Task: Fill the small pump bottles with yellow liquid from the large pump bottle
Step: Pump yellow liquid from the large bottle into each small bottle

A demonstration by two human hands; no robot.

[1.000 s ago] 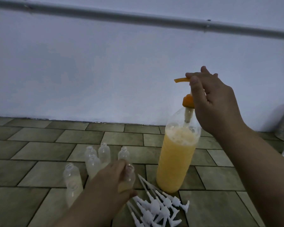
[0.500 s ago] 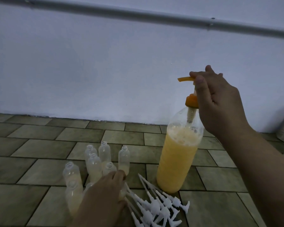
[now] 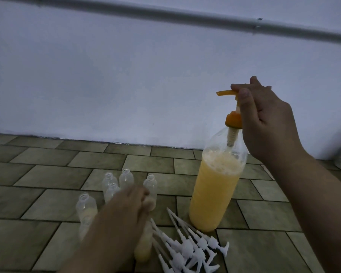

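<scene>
Small bottles stand uncapped in a cluster on the tiled floor, some with yellow at the bottom, left of the big bottle — which stands upright, mostly full of foamy yellow liquid. Right hand pinches the orange pump head, raised on its stem; left hand reaches among the bottles, blurred — whether its grip holds one I cannot tell. White pumps lie heaped just in front.
</scene>
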